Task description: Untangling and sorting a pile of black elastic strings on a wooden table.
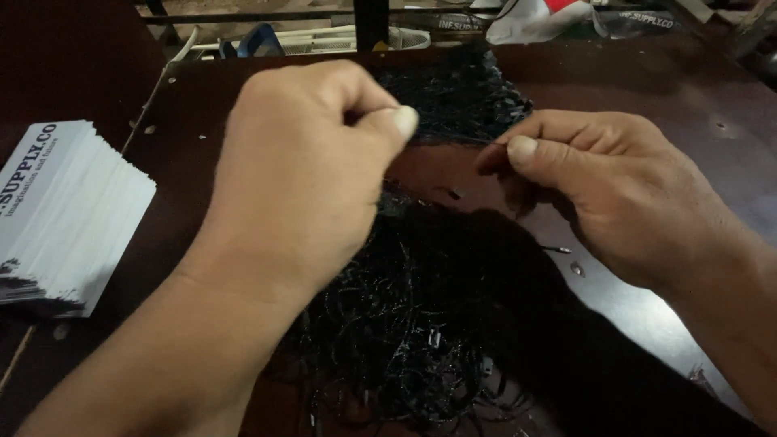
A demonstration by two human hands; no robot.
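A dark reddish-brown desk (672, 105) fills the view, its surface dull and scattered with small specks, and beyond its far edge lies a clutter of pale plastic and metal parts. At the far left a thick stack of white cards (69, 214) sits on the desk, fanned a little so that the edges step down toward the right; the top card carries dark print, and a dark mark shows along the lower end.

Next comes the left hand (303, 174), raised above the middle of the desk with its back to the camera. Its grip is closed, the thumb pressed against the curled forefinger, and it pinches one end of a thin black string (453, 139) (very fine, and hard to follow against the dark background). The string runs nearly level to the right.

Below and behind the hands lies a heap of black strings (413, 324), a loose glossy tangle spreading from the far middle of the desk down to the near edge, with small dark fasteners showing here and there among the loops.

To the right, the right hand (615, 194) rests low, close to the desk, palm down. Its grip is closed too, thumb tip against forefinger, holding the other end of the same string. A single short pin-like end (557, 249) lies on the desk just beneath this hand.
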